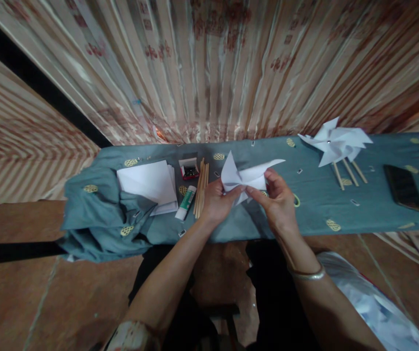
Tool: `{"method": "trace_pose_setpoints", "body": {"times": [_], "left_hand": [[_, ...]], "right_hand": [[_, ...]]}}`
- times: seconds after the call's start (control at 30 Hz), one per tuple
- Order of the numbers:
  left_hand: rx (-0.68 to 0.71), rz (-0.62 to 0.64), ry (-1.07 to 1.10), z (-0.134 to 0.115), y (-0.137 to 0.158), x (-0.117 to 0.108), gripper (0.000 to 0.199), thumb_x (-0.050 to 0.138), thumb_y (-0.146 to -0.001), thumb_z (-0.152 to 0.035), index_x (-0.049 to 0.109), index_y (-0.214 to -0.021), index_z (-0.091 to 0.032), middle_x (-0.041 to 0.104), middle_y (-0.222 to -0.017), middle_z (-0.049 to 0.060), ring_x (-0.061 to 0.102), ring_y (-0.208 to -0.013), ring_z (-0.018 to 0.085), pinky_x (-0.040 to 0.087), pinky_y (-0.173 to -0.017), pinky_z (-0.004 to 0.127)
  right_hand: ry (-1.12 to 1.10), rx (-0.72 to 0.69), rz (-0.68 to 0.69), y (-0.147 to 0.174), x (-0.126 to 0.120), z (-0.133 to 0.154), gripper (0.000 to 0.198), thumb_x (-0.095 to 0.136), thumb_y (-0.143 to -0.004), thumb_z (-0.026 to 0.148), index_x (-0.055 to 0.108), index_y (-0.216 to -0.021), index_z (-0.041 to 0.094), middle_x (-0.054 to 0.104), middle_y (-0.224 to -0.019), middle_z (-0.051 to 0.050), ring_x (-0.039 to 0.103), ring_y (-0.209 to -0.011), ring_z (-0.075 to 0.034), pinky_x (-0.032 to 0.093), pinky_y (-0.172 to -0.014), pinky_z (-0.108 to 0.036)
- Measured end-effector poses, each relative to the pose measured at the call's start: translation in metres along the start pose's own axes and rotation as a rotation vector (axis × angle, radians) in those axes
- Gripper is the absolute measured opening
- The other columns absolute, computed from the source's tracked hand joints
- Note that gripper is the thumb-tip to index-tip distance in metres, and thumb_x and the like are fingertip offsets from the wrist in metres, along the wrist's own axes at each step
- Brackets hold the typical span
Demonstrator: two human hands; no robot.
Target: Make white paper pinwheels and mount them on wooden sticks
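Note:
Between my hands, above the cloth, is a white paper pinwheel (pixel 250 176) with its corners curled inward. My left hand (pixel 217 201) pinches its left side, the thumb near the centre. The thumb of my right hand (pixel 277 199) presses close to the middle while the fingers grip the right side. Just left of my left hand lie several wooden sticks (pixel 202 187), a green and white glue stick (pixel 186 203) and a small open red box (pixel 189 168) with dark contents, perhaps pins. Part of what the fingers press is hidden.
White paper sheets (pixel 147 181) are stacked at the left, partly under a fold of the blue-green cloth (pixel 95 214). To the right lie finished-looking pinwheels (pixel 335 141) on sticks and a dark phone (pixel 404 187). A striped curtain (pixel 209 73) hangs behind; a plastic bag (pixel 370 297) sits below right.

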State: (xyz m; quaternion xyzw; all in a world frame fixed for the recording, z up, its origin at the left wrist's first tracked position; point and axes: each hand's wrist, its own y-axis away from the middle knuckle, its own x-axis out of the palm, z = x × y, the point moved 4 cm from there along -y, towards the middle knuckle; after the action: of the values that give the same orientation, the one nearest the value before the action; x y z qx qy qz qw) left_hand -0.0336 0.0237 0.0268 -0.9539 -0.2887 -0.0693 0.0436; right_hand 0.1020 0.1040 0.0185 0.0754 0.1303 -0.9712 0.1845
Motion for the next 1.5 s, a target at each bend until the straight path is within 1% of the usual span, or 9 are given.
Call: {"method": "trace_pose_setpoints", "body": {"times": [0.1,0.27,0.43,0.7,0.83,1.0,1.17,1.4,1.5], "left_hand": [[0.0,0.012,0.005,0.002,0.0,0.0,0.015,0.073,-0.072,-0.026,0.072,-0.082,-0.014,0.075,-0.082,0.006,0.067,-0.074,0.018,0.053,-0.07,0.029],[-0.049,0.037,-0.012,0.001,0.001,0.001,0.014,0.074,-0.072,-0.024,0.073,-0.082,-0.014,0.076,-0.083,0.006,0.067,-0.075,0.017,0.053,-0.07,0.028],[-0.043,0.032,0.0,0.001,0.002,0.001,0.014,0.075,-0.07,-0.025,0.073,-0.078,-0.014,0.075,-0.081,0.006,0.067,-0.073,0.017,0.053,-0.068,0.027],[-0.032,0.025,-0.034,-0.002,0.002,0.0,0.012,0.077,-0.069,-0.025,0.072,-0.075,-0.015,0.074,-0.076,0.003,0.065,-0.07,0.016,0.053,-0.065,0.026],[-0.018,0.031,-0.046,-0.004,0.002,0.001,0.01,0.077,-0.069,-0.023,0.072,-0.074,-0.016,0.075,-0.078,0.004,0.066,-0.072,0.016,0.054,-0.067,0.027],[-0.064,0.026,-0.063,-0.002,0.002,0.001,0.009,0.076,-0.07,-0.022,0.072,-0.074,-0.015,0.074,-0.075,0.003,0.065,-0.07,0.016,0.053,-0.064,0.027],[-0.087,0.01,-0.07,-0.003,0.002,0.0,0.008,0.075,-0.07,-0.02,0.073,-0.075,-0.014,0.074,-0.077,0.005,0.066,-0.071,0.017,0.053,-0.066,0.028],[-0.075,-0.014,-0.052,0.001,0.003,0.0,0.006,0.075,-0.071,-0.019,0.072,-0.074,-0.015,0.073,-0.074,0.003,0.066,-0.07,0.017,0.053,-0.067,0.029],[-0.048,-0.027,-0.069,0.0,0.003,0.0,0.007,0.076,-0.071,-0.02,0.072,-0.075,-0.017,0.073,-0.076,0.003,0.068,-0.076,0.019,0.054,-0.069,0.03]], "right_hand": [[-0.098,0.052,-0.05,-0.002,-0.002,0.002,0.058,0.084,-0.061,0.038,0.061,-0.113,0.024,0.066,-0.12,-0.007,0.06,-0.112,-0.024,0.045,-0.1,-0.042],[-0.197,0.182,0.097,-0.002,0.001,0.015,0.04,0.084,-0.061,0.036,0.069,-0.096,0.023,0.075,-0.091,-0.001,0.068,-0.081,-0.02,0.054,-0.078,-0.035],[-0.219,0.231,0.104,-0.002,-0.001,0.024,0.031,0.086,-0.058,0.033,0.073,-0.084,0.025,0.075,-0.079,0.002,0.066,-0.067,-0.017,0.054,-0.066,-0.031],[-0.219,0.255,0.107,-0.002,-0.002,0.021,0.028,0.086,-0.056,0.033,0.077,-0.081,0.025,0.077,-0.08,0.002,0.068,-0.068,-0.018,0.056,-0.066,-0.033],[-0.234,0.289,0.117,-0.001,-0.003,0.019,0.027,0.087,-0.055,0.033,0.078,-0.079,0.025,0.077,-0.079,0.002,0.068,-0.066,-0.017,0.056,-0.067,-0.033],[-0.217,0.304,0.074,0.0,-0.002,0.015,0.026,0.088,-0.052,0.036,0.077,-0.073,0.025,0.075,-0.071,0.002,0.064,-0.057,-0.016,0.054,-0.057,-0.032],[-0.199,0.291,0.069,0.002,-0.001,0.014,0.024,0.086,-0.055,0.038,0.077,-0.072,0.024,0.073,-0.065,0.002,0.06,-0.052,-0.015,0.049,-0.05,-0.029],[-0.194,0.276,0.059,0.001,-0.002,0.013,0.022,0.087,-0.055,0.036,0.077,-0.071,0.025,0.072,-0.065,0.003,0.059,-0.051,-0.014,0.049,-0.051,-0.029],[-0.183,0.27,0.048,0.001,-0.002,0.013,0.02,0.086,-0.056,0.036,0.077,-0.07,0.024,0.072,-0.064,0.003,0.059,-0.051,-0.014,0.049,-0.051,-0.029]]}}
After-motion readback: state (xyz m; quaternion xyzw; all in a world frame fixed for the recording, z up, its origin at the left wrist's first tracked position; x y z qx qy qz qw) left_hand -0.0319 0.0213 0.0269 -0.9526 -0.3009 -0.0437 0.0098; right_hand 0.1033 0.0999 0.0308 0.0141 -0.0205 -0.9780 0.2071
